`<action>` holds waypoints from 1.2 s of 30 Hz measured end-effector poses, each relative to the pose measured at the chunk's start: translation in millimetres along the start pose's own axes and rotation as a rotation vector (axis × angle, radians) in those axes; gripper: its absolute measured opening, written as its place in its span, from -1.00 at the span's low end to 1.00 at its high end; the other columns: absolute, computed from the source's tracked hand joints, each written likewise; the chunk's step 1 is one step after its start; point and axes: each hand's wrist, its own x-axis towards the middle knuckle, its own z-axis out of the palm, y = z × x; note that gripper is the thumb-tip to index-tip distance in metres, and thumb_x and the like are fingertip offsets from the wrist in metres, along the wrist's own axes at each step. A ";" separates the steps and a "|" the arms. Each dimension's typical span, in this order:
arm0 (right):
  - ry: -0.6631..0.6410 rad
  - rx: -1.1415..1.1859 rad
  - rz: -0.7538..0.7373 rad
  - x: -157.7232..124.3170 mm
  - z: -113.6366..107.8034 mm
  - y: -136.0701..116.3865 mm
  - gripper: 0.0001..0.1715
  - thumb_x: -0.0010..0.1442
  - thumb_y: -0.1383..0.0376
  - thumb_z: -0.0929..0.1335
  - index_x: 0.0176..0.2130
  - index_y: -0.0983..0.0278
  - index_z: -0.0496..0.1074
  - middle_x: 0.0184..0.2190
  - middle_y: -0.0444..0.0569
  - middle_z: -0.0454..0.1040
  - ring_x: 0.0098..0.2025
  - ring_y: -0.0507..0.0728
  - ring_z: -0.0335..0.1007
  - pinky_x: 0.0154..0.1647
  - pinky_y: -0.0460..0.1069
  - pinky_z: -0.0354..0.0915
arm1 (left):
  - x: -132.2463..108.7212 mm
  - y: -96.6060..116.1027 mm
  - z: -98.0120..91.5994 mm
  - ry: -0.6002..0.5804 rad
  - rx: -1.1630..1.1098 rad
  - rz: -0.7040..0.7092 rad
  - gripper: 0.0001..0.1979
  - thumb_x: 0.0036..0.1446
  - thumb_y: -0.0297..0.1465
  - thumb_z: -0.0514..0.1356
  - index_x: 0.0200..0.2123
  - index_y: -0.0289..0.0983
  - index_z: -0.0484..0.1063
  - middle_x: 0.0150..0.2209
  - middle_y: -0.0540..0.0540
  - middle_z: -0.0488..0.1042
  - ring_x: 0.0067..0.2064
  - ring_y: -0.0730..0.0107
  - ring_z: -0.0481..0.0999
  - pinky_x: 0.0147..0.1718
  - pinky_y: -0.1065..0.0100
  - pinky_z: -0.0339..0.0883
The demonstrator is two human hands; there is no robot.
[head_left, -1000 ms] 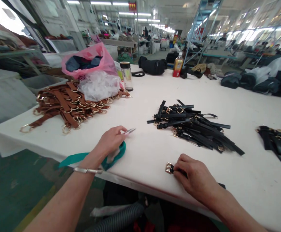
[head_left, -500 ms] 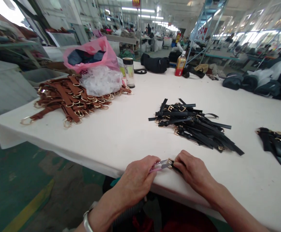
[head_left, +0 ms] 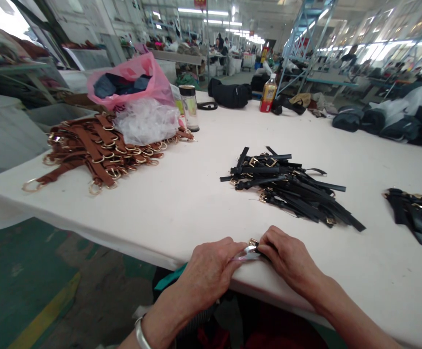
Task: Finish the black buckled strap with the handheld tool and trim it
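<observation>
At the table's front edge, my left hand (head_left: 212, 266) is closed on a small tool with pinkish handles and metal blades (head_left: 250, 250), apparently snips. The blades touch a small black strap with a gold buckle (head_left: 253, 243). My right hand (head_left: 287, 252) pinches that strap just behind the buckle; most of the strap is hidden by the fingers. Beyond my hands lies a pile of black straps with gold buckles (head_left: 287, 182). A second bunch of black straps (head_left: 416, 211) is at the right edge.
On the white table (head_left: 181, 194), brown straps with gold rings (head_left: 90, 145) lie at the left, beside a pink bag (head_left: 148, 80), clear plastic (head_left: 147, 121) and a jar (head_left: 189, 109). Farther back are a bottle (head_left: 268, 94), a black pouch (head_left: 230, 93) and dark bundles (head_left: 374, 123).
The blades have moved from the buckle's left side to just below it, against the strap near my right fingertips. The camera view has shifted slightly.
</observation>
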 end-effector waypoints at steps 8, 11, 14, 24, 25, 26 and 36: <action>0.009 -0.076 -0.020 -0.2 3.1 -1.2 -0.72 0.33 0.23 0.18 -0.39 0.24 0.30 -0.38 -0.10 0.33 -0.36 0.04 0.31 -0.32 -0.06 0.19 | 5.8 -1.8 -2.3 -0.022 0.010 0.016 -0.73 0.28 -0.28 -0.02 -0.17 -0.06 0.48 -0.38 0.00 0.50 -0.31 0.27 0.49 -0.32 0.33 0.29; 0.024 -0.124 -0.025 -0.8 5.7 -2.0 -0.72 0.33 0.23 0.17 -0.38 0.25 0.29 -0.38 -0.09 0.33 -0.36 0.05 0.30 -0.35 -0.06 0.17 | 5.7 -0.8 -2.3 -0.035 0.012 0.029 -0.72 0.29 -0.30 -0.04 -0.13 -0.05 0.47 -0.39 0.01 0.50 -0.33 0.29 0.49 -0.33 0.34 0.28; 0.023 -0.157 -0.045 -1.3 7.9 -2.1 -0.71 0.34 0.23 0.15 -0.37 0.26 0.29 -0.37 -0.08 0.33 -0.36 0.06 0.30 -0.37 -0.06 0.16 | 4.7 0.0 -0.5 -0.037 0.017 0.022 -0.71 0.30 -0.31 -0.05 -0.12 -0.06 0.46 -0.38 0.00 0.50 -0.32 0.28 0.49 -0.33 0.33 0.28; 0.119 0.030 -0.038 -2.4 13.0 -1.0 -0.74 0.32 0.24 0.18 -0.40 0.25 0.27 -0.40 -0.10 0.34 -0.38 0.04 0.28 -0.34 -0.06 0.18 | 4.0 -0.4 1.4 -0.026 0.014 0.005 -0.68 0.30 -0.27 -0.07 -0.19 -0.06 0.50 -0.41 -0.01 0.52 -0.35 0.27 0.50 -0.34 0.32 0.28; 0.141 0.091 -0.023 -2.8 11.2 -2.0 -0.73 0.31 0.24 0.18 -0.41 0.24 0.26 -0.42 -0.11 0.33 -0.39 0.04 0.28 -0.34 -0.07 0.19 | 3.9 -0.2 1.6 -0.022 0.009 0.004 -0.68 0.30 -0.27 -0.06 -0.20 -0.07 0.50 -0.41 -0.01 0.52 -0.35 0.27 0.50 -0.34 0.32 0.28; 0.169 0.151 -0.005 -3.5 8.3 -3.0 -0.73 0.30 0.25 0.18 -0.43 0.24 0.25 -0.44 -0.12 0.32 -0.40 0.03 0.27 -0.35 -0.07 0.19 | 3.7 0.0 1.8 -0.017 0.004 0.003 -0.69 0.29 -0.28 -0.06 -0.20 -0.07 0.50 -0.40 -0.01 0.53 -0.34 0.27 0.51 -0.34 0.32 0.29; 0.154 0.302 0.322 -64.5 -56.0 25.2 -0.53 0.27 0.04 0.16 -0.56 0.23 0.17 -0.59 -0.15 0.20 -0.50 0.04 0.16 -0.45 -0.07 0.15 | 1.7 -19.1 -19.1 0.141 -0.037 -0.075 -0.70 0.24 -0.28 0.02 -0.06 -0.09 0.48 -0.19 -0.01 0.61 -0.18 0.25 0.53 -0.17 0.32 0.34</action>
